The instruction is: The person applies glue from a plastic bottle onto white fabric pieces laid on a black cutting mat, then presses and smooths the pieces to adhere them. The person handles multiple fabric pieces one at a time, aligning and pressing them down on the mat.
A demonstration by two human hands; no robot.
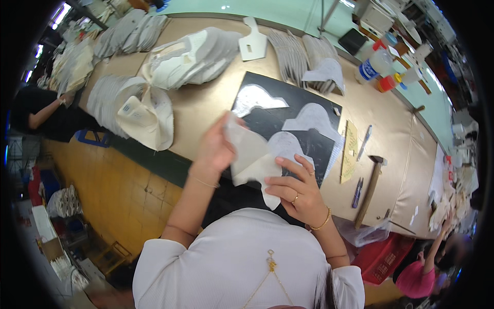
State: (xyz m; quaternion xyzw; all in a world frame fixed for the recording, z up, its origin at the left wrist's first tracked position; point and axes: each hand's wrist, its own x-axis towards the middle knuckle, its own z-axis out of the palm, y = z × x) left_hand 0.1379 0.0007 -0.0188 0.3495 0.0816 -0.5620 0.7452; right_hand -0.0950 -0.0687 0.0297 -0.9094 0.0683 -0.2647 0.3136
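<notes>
While both hands' fingers grip one white cut piece (252, 159), three more on one black mat (267, 121).

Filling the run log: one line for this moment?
left hand: holds white cut piece | right hand: holds same piece | below: black mat | near: hammer

A tan table (206, 105) carries a black mat (272, 121), hammer (371, 188) and stacked pale cut pieces (193, 56).

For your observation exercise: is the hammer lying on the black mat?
No. The hammer lies on the bare tan table, to the right of the black mat and apart from it.
</notes>
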